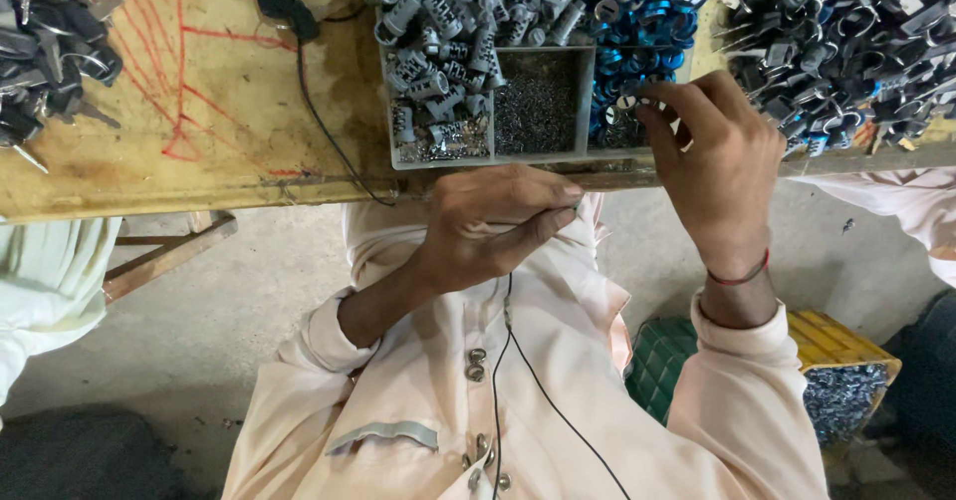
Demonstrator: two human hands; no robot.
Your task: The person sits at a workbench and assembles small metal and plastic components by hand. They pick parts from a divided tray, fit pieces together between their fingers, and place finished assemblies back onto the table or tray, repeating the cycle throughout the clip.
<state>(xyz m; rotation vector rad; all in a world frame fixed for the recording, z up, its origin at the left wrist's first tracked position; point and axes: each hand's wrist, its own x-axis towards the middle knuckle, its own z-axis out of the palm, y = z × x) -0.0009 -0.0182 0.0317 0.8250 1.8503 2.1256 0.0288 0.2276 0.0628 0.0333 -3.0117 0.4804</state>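
My right hand (712,151) reaches over the bench edge into a grey divided tray (588,92). Its thumb and fingertips pinch a small round part (627,103) above the compartment of blue rings (647,2). The tray's left compartment holds grey ribbed cylinders (438,32), and the middle one holds tiny metal pins (538,102). My left hand (488,226) is curled shut just below the bench edge, in front of my chest. Its fingertips press together on something small that I cannot make out.
The wooden bench (199,112) carries red marks and a black cable (319,112). Heaps of dark keys lie at the far left (50,32) and far right (846,32). A green and yellow crate (846,346) of metal parts stands on the floor. Other people's light clothing shows at both sides.
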